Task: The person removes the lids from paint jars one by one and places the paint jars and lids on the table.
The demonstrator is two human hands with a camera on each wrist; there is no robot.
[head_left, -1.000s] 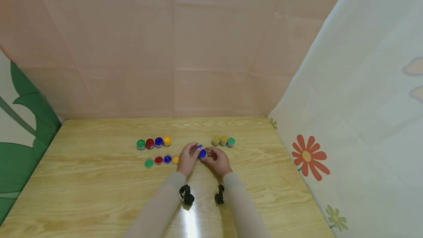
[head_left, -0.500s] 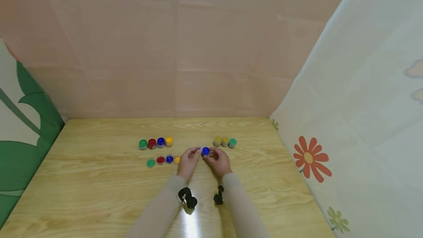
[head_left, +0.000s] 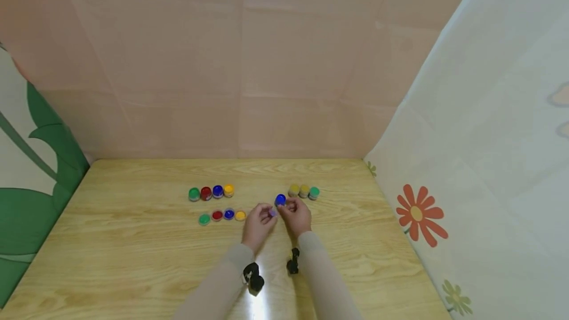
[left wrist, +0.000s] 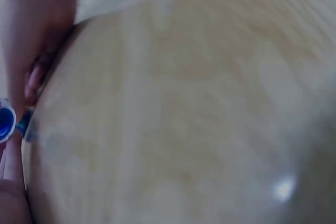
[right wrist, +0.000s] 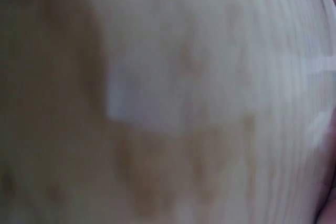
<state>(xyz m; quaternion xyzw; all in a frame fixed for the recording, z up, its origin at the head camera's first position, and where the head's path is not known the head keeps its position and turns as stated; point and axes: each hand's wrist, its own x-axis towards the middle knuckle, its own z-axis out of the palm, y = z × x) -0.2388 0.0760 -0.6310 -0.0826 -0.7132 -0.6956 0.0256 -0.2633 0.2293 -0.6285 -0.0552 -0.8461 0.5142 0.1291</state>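
Note:
My left hand (head_left: 259, 225) pinches a small round lid (head_left: 273, 213), whose blue-stained inside and pale rim show at the left edge of the left wrist view. Just to its right and slightly farther forward, my right hand (head_left: 297, 216) grips a small paint jar (head_left: 280, 200) with blue paint at its top. Lid and jar are apart. The right wrist view is blurred and catches mostly tabletop, with a bit of hand (right wrist: 328, 192) at its right edge.
At the back left stand jars of green (head_left: 194, 194), red (head_left: 206, 193), blue (head_left: 218, 191) and yellow (head_left: 228, 190). Matching lids (head_left: 217, 215) lie in a row before them. Two mustard-topped jars (head_left: 294, 190) and a green-topped jar (head_left: 314, 193) stand beyond my right hand.
My hands have drawn apart. The left has come back toward me with the lid, while the right has moved slightly forward and right with the blue paint jar.

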